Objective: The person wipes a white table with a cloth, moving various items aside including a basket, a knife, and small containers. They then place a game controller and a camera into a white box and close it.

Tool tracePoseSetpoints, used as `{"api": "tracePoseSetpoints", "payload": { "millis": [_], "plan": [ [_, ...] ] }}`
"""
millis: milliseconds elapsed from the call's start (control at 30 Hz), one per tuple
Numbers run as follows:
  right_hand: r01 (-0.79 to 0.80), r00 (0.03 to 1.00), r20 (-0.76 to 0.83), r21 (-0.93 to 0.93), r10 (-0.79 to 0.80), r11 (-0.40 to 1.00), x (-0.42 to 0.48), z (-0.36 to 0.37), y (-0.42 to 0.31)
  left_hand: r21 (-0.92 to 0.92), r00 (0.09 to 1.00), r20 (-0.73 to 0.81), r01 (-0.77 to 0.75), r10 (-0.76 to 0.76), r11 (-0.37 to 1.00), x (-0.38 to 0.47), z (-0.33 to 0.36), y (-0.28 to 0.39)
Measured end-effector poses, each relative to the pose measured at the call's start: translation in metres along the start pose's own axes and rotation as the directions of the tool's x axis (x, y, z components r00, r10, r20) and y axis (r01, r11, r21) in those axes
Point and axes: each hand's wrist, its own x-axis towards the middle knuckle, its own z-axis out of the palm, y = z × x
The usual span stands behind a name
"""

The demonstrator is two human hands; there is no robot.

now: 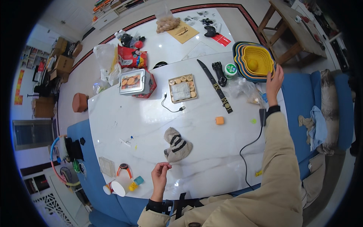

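My right hand is at the near right edge of a stack of nested plastic baskets. Its fingers lie along the rim and appear to grip it. The top yellow basket holds a round yellow fruit. My left hand hovers over the near part of the table, thumb and fingertips drawn together, with nothing visible in them. Just beyond it lies a grey knitted cloth item with dark stripes, apart from the fingers. An orange cube rests to the right of the cloth.
A black cable runs down the right side of the white marble-look table. A black strap, round wooden pieces in a box and a lidded tub stand farther back. Paper cups lie at the near left.
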Motion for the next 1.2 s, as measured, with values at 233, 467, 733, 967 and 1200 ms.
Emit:
{"api": "tracePoseSetpoints", "payload": {
  "millis": [233,467,733,967,1200],
  "plan": [
    [0.166,0.849,0.28,0.663,-0.448,0.73,-0.156,-0.053,-0.162,0.005,0.999,0.03,0.043,-0.044,0.999,-0.006,-0.004,-0.028],
    [0.029,0.592,0.542,0.725,-0.596,0.688,-0.246,-0.081,-0.289,0.162,0.993,0.082,0.066,-0.08,0.985,-0.036,-0.017,-0.056],
    [0.16,0.571,0.582,0.613,-0.58,0.773,-0.283,-0.046,-0.348,0.341,0.999,-0.033,-0.012,0.025,0.94,-0.114,-0.071,-0.084],
    [0.125,0.632,0.561,0.607,-0.535,0.785,-0.287,-0.049,-0.335,0.418,0.905,-0.392,0.019,0.162,0.908,-0.143,-0.166,-0.087],
    [0.188,0.548,0.605,0.583,-0.577,0.79,-0.32,-0.128,-0.326,0.802,0.721,-0.417,0.007,0.553,0.597,-0.135,-0.301,-0.078]
  ]
}}
